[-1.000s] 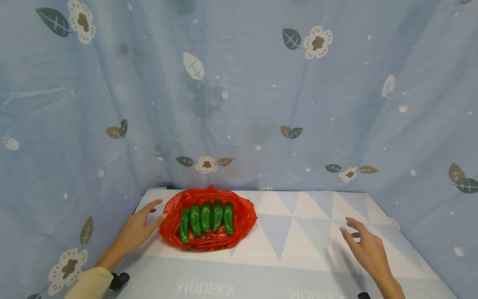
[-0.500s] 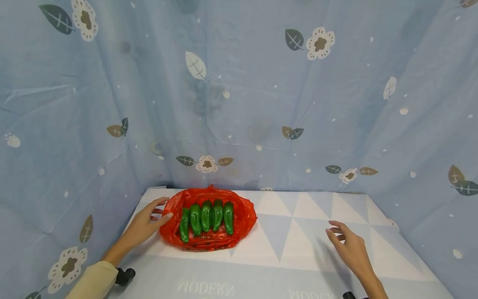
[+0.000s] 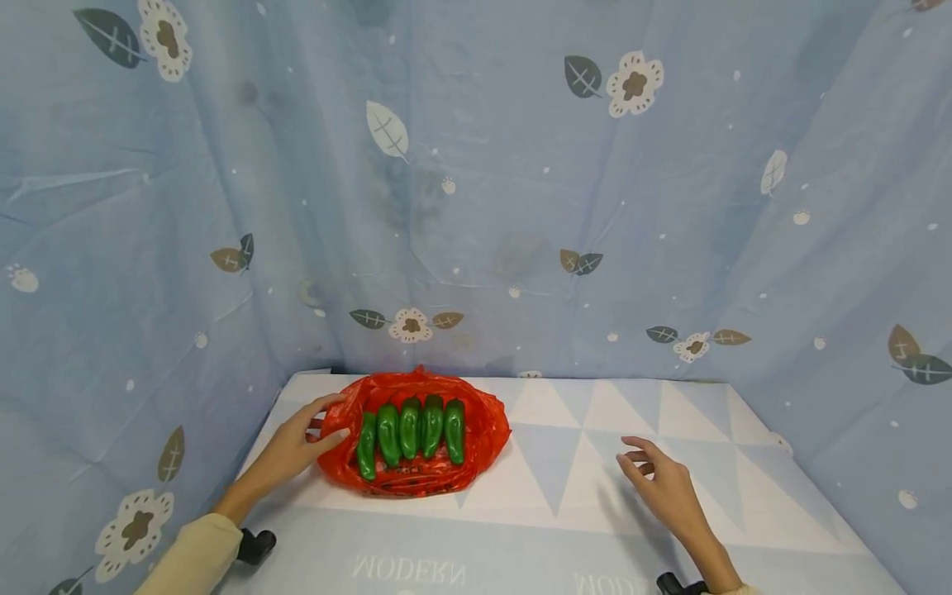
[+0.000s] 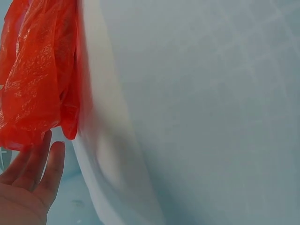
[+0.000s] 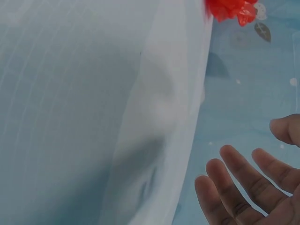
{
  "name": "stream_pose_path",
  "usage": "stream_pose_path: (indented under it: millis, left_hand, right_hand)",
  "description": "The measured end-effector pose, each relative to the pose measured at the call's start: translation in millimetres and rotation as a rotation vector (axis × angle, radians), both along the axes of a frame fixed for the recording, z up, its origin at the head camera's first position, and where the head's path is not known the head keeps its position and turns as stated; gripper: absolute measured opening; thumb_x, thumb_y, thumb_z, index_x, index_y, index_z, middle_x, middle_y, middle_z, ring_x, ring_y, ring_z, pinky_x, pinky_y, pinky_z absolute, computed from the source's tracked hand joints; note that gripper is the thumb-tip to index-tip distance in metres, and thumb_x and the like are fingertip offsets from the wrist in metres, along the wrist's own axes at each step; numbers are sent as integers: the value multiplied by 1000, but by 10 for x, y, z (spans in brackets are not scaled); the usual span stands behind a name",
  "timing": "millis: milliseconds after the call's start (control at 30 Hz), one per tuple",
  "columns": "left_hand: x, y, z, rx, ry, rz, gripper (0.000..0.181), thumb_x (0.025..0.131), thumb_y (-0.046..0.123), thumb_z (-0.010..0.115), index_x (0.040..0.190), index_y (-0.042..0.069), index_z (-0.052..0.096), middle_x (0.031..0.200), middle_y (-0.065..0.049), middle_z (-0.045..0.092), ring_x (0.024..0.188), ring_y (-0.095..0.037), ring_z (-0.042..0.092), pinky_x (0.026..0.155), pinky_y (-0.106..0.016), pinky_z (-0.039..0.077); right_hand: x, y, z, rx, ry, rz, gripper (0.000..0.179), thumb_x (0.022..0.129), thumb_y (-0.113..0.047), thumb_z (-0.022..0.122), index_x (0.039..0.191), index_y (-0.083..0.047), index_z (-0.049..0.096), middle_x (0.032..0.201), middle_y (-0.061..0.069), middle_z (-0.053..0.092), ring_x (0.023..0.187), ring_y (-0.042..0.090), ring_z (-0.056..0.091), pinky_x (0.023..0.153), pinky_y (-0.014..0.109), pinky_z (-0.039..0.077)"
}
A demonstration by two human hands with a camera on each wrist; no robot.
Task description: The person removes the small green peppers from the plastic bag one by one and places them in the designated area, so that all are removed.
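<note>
A red plastic bag (image 3: 483,421) lies spread on the table in the head view, its mouth facing up. Several green peppers (image 3: 410,427) sit side by side inside it. At the bag's left rim is my left hand (image 3: 292,442), thumb and fingers spread apart around that edge. The left wrist view has its fingertips right at the red plastic (image 4: 35,89). My right hand (image 3: 664,487) hovers over the table to the right of the bag, with a gap between them. Its fingers are loosely bent and nothing is between them, as the right wrist view also shows.
The table (image 3: 558,537) has a white and pale blue triangle-patterned cover with printed lettering near the front. A blue curtain (image 3: 506,207) with flowers and leaves stands behind it and along both sides.
My left hand has moved right, up to the bag's left rim. My right hand has moved left over the table, closer to the bag. The bag and peppers have stayed in place.
</note>
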State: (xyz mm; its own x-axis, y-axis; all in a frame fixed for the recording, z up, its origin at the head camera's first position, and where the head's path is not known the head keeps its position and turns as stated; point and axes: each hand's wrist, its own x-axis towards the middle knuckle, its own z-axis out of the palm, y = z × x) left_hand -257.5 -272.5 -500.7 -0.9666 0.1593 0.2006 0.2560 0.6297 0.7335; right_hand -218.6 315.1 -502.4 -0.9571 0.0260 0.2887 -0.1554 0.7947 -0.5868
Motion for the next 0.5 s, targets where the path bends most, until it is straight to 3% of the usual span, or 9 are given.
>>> stream_pose_path:
  millis: [233,500]
  left_hand:
    - [-34,-2,-31,22,-59,9,68,96,47,71,154,26,43,148,-18,50,114,-36,57,86,-47,53]
    - [-90,-6,-50,37,-60,7,69,95,44,74,154,28,44,145,-17,52,114,-35,57,84,-41,54]
  right_hand:
    - [-60,-172,-21,-34,-44,18,44,98,-37,72,134,-13,66,105,3,76,84,14,68,69,31,54]
    - [-162,-388,-3,-56,-66,40,48,95,-44,74,135,-18,66,106,0,76,86,13,67,72,33,53]
